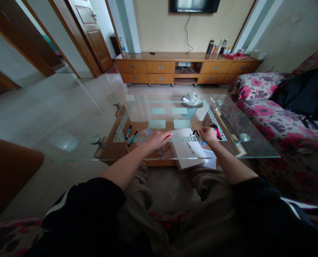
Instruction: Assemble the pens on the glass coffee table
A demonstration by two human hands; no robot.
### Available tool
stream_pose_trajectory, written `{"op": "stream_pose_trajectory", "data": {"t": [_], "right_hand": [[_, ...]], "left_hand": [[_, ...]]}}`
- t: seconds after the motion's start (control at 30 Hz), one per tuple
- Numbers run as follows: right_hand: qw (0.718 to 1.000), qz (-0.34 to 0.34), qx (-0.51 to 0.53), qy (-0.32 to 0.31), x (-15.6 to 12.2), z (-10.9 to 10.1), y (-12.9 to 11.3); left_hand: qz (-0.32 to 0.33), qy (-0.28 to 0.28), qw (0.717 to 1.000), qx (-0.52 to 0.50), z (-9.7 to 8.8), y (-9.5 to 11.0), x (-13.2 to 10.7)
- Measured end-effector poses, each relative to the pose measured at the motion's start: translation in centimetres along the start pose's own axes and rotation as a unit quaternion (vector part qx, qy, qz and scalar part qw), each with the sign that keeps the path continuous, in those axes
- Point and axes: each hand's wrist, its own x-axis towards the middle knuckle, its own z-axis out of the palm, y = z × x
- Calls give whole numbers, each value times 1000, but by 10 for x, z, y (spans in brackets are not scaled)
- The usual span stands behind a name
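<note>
My left hand (160,138) is closed around a slim red pen (172,135), whose thin pale end points right, above the glass table (159,101). To the right, my right hand (208,135) is closed over the table; whatever its fingers hold is hidden. Small black pieces (195,133) lie just left of this hand. Beside its other side is a bunch of red and black pens (217,132). Blue-and-black pens (132,138) lie left of my left hand. A small clear cup (161,152) is just below that hand.
A white box (188,151) lies between my hands near the table's front edge. Behind the table's far part stands a lined wastebasket (189,111). A flowered sofa (260,89) is at the right. A low wooden cabinet (160,66) runs along the back wall.
</note>
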Motion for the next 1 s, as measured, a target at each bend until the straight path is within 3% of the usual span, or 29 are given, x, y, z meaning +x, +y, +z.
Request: {"op": "stream_pose_trajectory", "data": {"t": [0.13, 0.3, 0.4, 0.5, 0.67, 1.0], "right_hand": [[999, -4, 23, 29, -3, -7, -6], [980, -150, 109, 76, -13, -18, -28], [966, -187, 178, 32, -25, -21, -50], [944, -192, 265, -51, -37, -18, -69], [900, -197, 352, -167, -47, -3, -79], [888, -188, 371, -194, -48, 5, -79]], "left_hand": [[2, 1, 1000, -6, 0, 0, 0], [-1, 2, 1000, -1, 1, 0, 0], [0, 0, 1000, -5, 1, 0, 0], [5, -1, 1000, -4, 1, 0, 1], [16, 2, 1000, 6, 1, -1, 1], [22, 3, 1000, -1, 0, 0, 2]]}}
